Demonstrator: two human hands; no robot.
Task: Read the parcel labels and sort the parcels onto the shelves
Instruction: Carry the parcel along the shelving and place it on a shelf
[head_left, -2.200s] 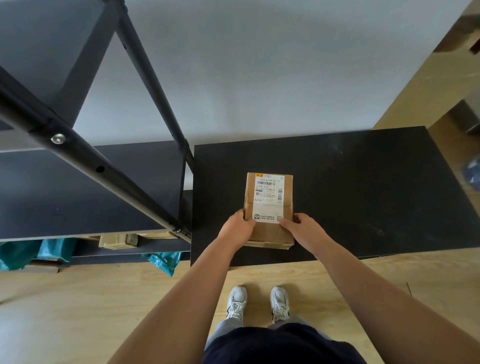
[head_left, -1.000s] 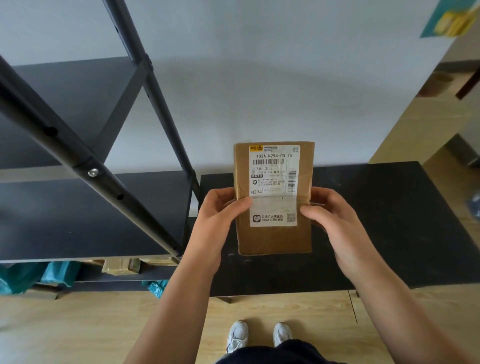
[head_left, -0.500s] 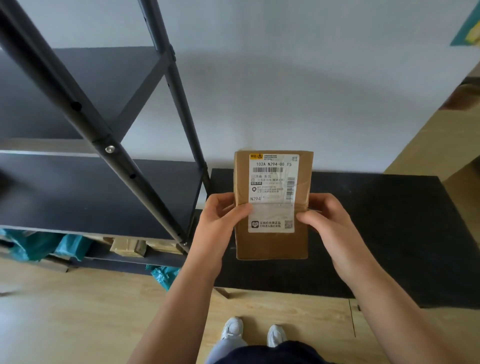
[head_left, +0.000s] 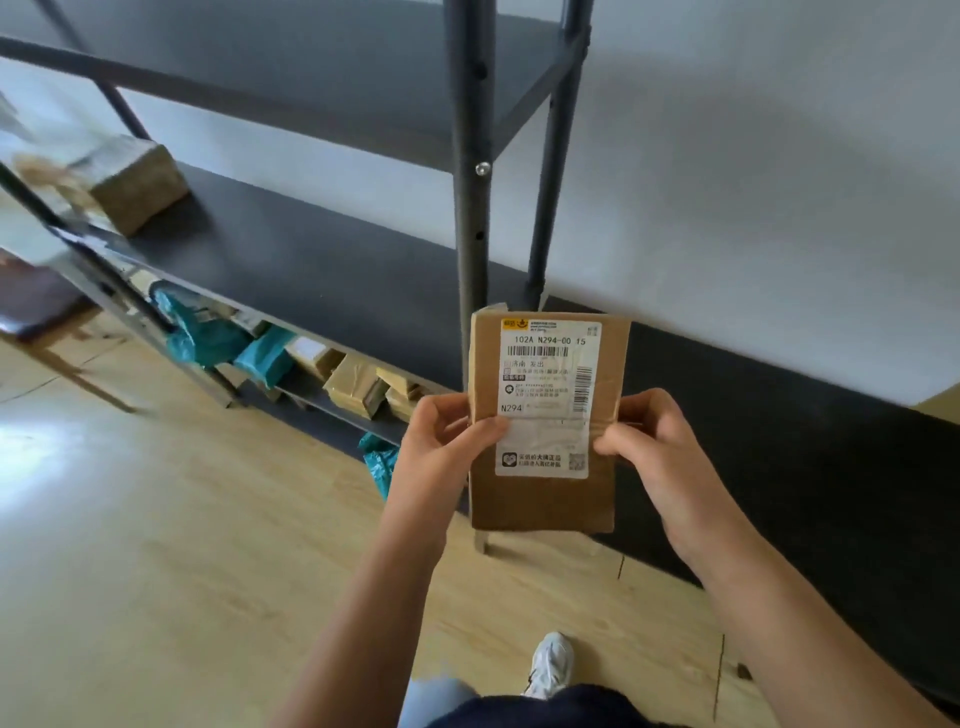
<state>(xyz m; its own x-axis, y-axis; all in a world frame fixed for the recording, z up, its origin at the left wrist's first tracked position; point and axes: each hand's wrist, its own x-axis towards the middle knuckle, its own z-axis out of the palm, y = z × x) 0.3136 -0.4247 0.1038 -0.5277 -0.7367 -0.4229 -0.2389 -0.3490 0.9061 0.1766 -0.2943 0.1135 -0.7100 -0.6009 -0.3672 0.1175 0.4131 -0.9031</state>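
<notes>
A flat brown cardboard parcel (head_left: 540, 499) is held upright in front of me, its white label facing me and reading "102A N294-00 15". My left hand (head_left: 447, 441) grips its left edge with the thumb on the label. My right hand (head_left: 649, 436) grips its right edge. The black metal shelf unit (head_left: 322, 270) stands to the left and behind the parcel. One brown box (head_left: 137, 187) sits on the middle shelf at the far left. Several brown boxes (head_left: 358, 387) and teal bags (head_left: 208, 338) lie on the lowest shelf.
A low black table (head_left: 810, 467) stands against the white wall on the right. A black upright post (head_left: 467, 171) of the shelf unit rises just behind the parcel. A teal bag (head_left: 379, 465) lies on the wooden floor by the shelf's foot. My shoe (head_left: 550, 662) shows below.
The parcel was lifted off the black table and raised upright in both hands. My view has since turned left, bringing the shelves and their parcels into sight.
</notes>
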